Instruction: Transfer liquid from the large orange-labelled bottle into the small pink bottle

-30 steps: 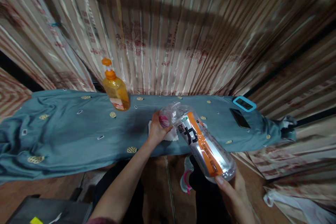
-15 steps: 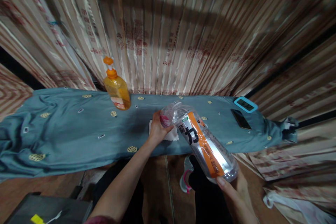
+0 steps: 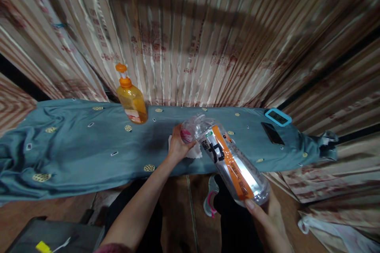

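Note:
My left hand (image 3: 179,144) is closed around a clear see-through cup (image 3: 187,131) with a pink pattern on its side. A white paper napkin (image 3: 195,151) lies under the cup and hand. My right hand (image 3: 267,215) grips the base end of a large clear plastic bottle (image 3: 234,162) with an orange and silver label. The bottle is tilted, base toward me, and its neck lies over the cup's rim. Whether any liquid runs between them is too unclear to tell.
An orange pump bottle (image 3: 132,104) stands on the blue-green cloth (image 3: 83,146) at the left rear. At the right lie a dark phone (image 3: 272,133) and a blue-framed digital clock (image 3: 278,117). A pleated curtain (image 3: 184,47) hangs behind. A dark stool (image 3: 59,237) is at the lower left.

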Available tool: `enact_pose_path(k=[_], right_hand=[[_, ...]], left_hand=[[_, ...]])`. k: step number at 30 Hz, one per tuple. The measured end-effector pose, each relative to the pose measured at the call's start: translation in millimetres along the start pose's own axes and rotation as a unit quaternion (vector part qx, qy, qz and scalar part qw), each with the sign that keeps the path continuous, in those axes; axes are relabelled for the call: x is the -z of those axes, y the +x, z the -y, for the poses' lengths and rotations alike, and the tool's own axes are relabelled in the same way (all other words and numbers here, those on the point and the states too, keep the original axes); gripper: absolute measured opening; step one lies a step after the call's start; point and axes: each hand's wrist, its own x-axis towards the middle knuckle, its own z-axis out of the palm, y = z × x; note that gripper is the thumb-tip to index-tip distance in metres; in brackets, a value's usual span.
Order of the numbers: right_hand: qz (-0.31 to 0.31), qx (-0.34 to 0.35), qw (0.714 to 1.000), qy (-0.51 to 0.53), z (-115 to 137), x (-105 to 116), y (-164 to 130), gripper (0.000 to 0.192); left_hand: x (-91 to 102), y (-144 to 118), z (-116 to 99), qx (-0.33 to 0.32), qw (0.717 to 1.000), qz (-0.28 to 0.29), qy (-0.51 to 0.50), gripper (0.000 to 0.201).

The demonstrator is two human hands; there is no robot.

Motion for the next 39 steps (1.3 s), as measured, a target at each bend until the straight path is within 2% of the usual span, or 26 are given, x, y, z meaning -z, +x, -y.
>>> enact_pose_path(k=[9,23,29,33,39], right_hand=[[-0.001,-0.002,1.0,0.005,7.4,-2.2,-1.0,0.092],[-0.004,0.014,1.0,-0.007,8.4,-2.9,-1.6,0.09],[-0.008,0.008,1.0,0.008,6.3,-0.5,-0.2,0.086],[-0.009,0.026,0.999,-0.018,2.0,2.5,0.2,0.083],[-0.004,0.026,1.0,-0.011,-0.3,2.7,0.2,0.086]], left_hand=[[-2.9,0.2,1.7,0.0,1.0,0.003,0.005,0.091],[-1.0,-0.2,-0.9,0.011,1.0,0.01,0.008,0.094],[-0.8,-0.1,-1.2,-0.002,1.0,0.004,-0.001,0.089],[-0.9,-0.3,-0.8,-0.001,1.0,0.002,0.001,0.092],[-1.8,-0.5,1.2,-0.006,1.0,-0.001,-0.004,0.091]])
